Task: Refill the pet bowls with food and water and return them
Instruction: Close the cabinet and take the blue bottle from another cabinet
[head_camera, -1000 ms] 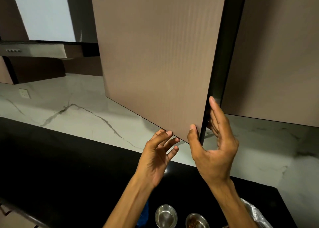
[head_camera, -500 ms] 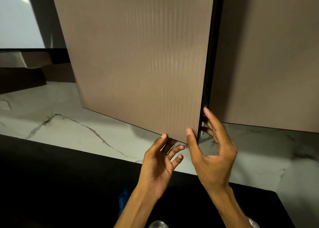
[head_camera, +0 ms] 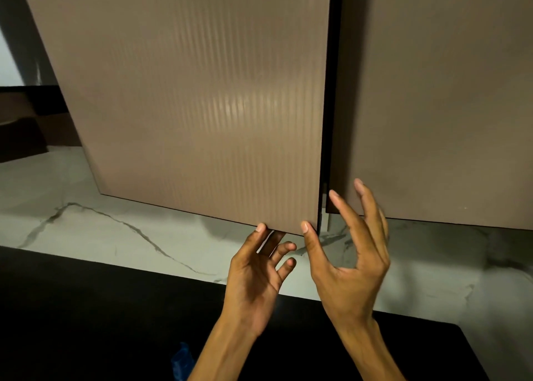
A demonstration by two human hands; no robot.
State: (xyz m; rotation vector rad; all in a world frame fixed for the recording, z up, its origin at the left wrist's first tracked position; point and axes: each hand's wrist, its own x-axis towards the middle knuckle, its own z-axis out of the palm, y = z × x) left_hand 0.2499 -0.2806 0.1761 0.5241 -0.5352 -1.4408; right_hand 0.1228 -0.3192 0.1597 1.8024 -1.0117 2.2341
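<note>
No pet bowl shows in this view. A tan ribbed upper cabinet door (head_camera: 202,106) hangs almost flush with its neighbour door (head_camera: 447,106), with only a narrow dark gap between them. My left hand (head_camera: 253,277) is below the door's bottom edge, its thumb tip against the front and its fingers spread underneath. My right hand (head_camera: 349,253) is at the lower right corner. Its thumb tip rests on the door front and its fingers are spread apart in front of the neighbour door. Neither hand holds anything.
A black countertop (head_camera: 101,323) runs below, backed by a white marble wall (head_camera: 86,222). A blue object (head_camera: 180,363) lies on the counter by my left forearm. A dark hood edge (head_camera: 26,121) sits at far left.
The cabinet door has swung nearly closed. My right fingers have come off its edge, and both hands followed the door. The view lifted, so the two metal bowls dropped out of sight.
</note>
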